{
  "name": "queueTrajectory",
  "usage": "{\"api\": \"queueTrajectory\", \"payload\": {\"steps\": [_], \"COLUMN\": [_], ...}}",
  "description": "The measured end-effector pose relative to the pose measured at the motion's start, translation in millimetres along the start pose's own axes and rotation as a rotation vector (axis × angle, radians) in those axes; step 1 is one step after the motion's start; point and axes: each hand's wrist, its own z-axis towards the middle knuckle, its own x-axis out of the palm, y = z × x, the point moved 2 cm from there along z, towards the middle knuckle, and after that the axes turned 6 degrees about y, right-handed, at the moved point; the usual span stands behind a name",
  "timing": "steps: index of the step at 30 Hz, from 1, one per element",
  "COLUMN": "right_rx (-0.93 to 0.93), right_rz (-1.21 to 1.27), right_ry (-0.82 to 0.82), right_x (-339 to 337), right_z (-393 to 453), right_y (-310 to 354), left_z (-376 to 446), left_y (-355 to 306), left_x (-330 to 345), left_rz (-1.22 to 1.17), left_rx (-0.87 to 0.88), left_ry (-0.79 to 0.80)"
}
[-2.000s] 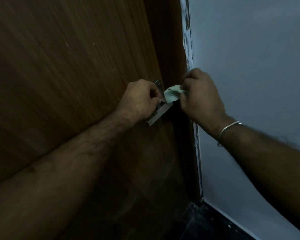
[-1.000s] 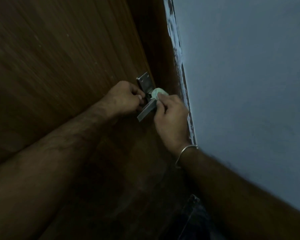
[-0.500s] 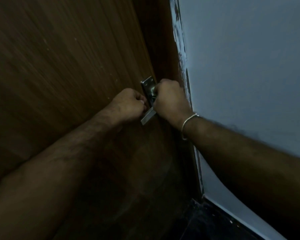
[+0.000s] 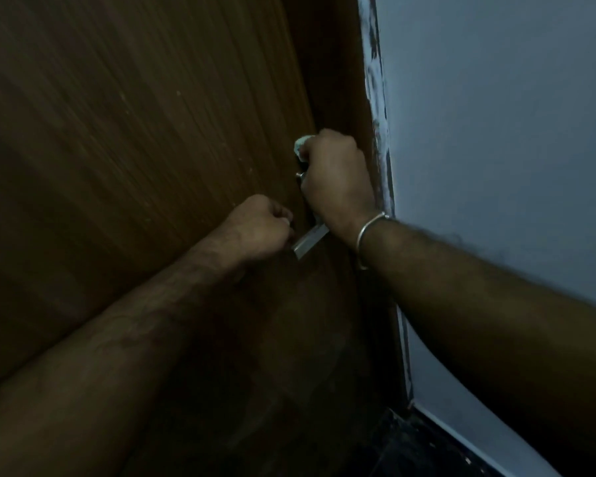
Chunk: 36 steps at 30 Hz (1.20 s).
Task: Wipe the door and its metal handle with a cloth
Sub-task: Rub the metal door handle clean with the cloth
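Pale green cloth bunched up small, mostly swallowed by the right hand, just a bit poking out past the knuckles at the top. Pressed against the upper part of the metal handle, right near the door's edge. Right hand's fingers curled tight round the cloth, fist-like, back of the hand facing the camera. Thin metal bangle on that wrist.

Only the lower end of the handle really visible, a flat silver bar sticking out diagonally between the two wrists; a small metal stub also peeking out beside the right hand. Rest hidden behind the hands.

Left hand balled up just left of the bar's lower end, fingers curled in, touching or nearly touching the handle. Can't tell whether actually gripping it or just closed beside it, too dark there.

Brown wood-grain door filling the left side. Grey-blue wall on the right, scuffed painted frame strip between them. Dark floor down at the bottom.
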Motion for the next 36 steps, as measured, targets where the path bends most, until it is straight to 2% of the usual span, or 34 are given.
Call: {"api": "queueTrajectory", "payload": {"steps": [4,6,7,8,10,11,12,15,16,17,20,21,23,25,28,29,33,34,36], "right_rx": [-0.288,-0.293,-0.207,-0.057,0.278,0.327,0.284,-0.038,-0.073,-0.034,0.212,0.179,0.027,0.004,0.258,0.253,-0.093,-0.079,0.080], "right_rz": [-0.169,-0.141,-0.026,0.147,0.532,0.652,0.655,0.567,0.551,0.557,0.721,0.707,0.667,0.635,0.754,0.738,0.608,0.624,0.675], "right_ry": [0.112,0.251,0.297,0.250,-0.047,-0.177,-0.223,-0.071,-0.038,-0.042,-0.189,-0.197,-0.096,-0.020,-0.098,-0.121,-0.029,-0.023,-0.103], "right_x": [17.4,21.1,20.8,17.5,5.5,3.3,3.3,17.2,22.4,22.3,11.1,6.6,7.0,6.9,-7.9,-14.8,-20.8,-23.7,-27.6], "right_z": [-21.9,-31.9,-35.6,-36.3,-23.6,-16.2,-10.3,-19.8,-25.2,-25.1,-2.7,2.0,-2.2,-12.4,12.1,20.7,1.6,-0.4,14.6], "right_y": [-0.7,-4.8,-6.8,-8.3,-11.2,-5.6,6.8,54.1,59.0,58.2,56.5,67.3,89.5,92.0,80.1,84.9,101.8,97.2,88.8], "left_z": [-2.6,-5.0,-7.1,-9.9,-12.7,-14.4,-15.3,-26.5,-32.5,-37.8,-49.8,-52.8,-64.0,-76.6,-92.4,-97.8,-112.1,-114.5,-121.9], "left_y": [11.3,12.8,12.5,12.0,9.8,9.9,11.6,13.1,15.6,18.1,22.3,22.0,18.1,9.3,-1.2,-6.3,-23.7,-26.2,-29.1], "left_x": [1.2,5.1,6.4,6.2,3.1,0.8,-1.1,-3.1,-5.3,-9.3,-25.4,-29.8,-41.1,-48.8,-64.0,-69.2,-85.3,-90.0,-102.8], "left_rz": [-0.007,0.019,0.040,0.059,0.085,0.090,0.102,0.251,0.313,0.319,0.318,0.307,0.315,0.373,0.524,0.590,1.067,1.168,1.285], "left_rx": [-0.004,-0.015,-0.023,-0.031,-0.007,-0.001,0.006,0.066,0.095,0.104,0.093,0.093,0.137,0.165,0.154,0.172,0.276,0.269,0.287], "left_ry": [0.026,0.041,0.048,0.052,0.039,0.025,0.008,-0.019,-0.015,-0.012,-0.029,-0.031,-0.065,-0.079,-0.092,-0.116,-0.284,-0.296,-0.350]}}
